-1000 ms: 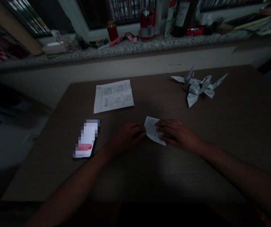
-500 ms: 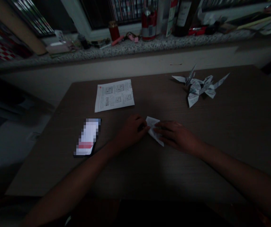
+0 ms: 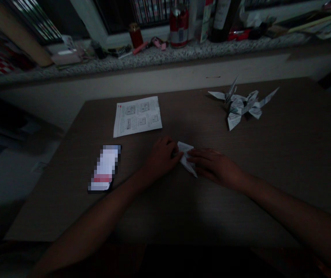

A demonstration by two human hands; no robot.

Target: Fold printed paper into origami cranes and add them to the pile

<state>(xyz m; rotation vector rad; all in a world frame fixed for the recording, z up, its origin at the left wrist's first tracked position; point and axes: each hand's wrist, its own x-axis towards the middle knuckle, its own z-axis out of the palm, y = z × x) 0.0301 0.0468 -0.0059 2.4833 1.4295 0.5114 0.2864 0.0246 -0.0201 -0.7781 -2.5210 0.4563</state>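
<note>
A small piece of printed paper, folded into a narrow pointed shape, lies on the table between my hands. My left hand is curled, its thumb and forefinger closed at the paper's left edge. From the other side my right hand reaches in, its fingers stretched out and lying flat over the paper's right part. That part is hidden under the fingertips. The dim light blurs the finer creases.
On the brown table, a printed sheet lies behind my left hand and a lit phone to its left. Folded paper cranes stand at the back right. A red can and bottles crowd the stone windowsill.
The whole view has shifted slightly. My fingers have made only a small movement at the folded paper, with both hands staying on it.
</note>
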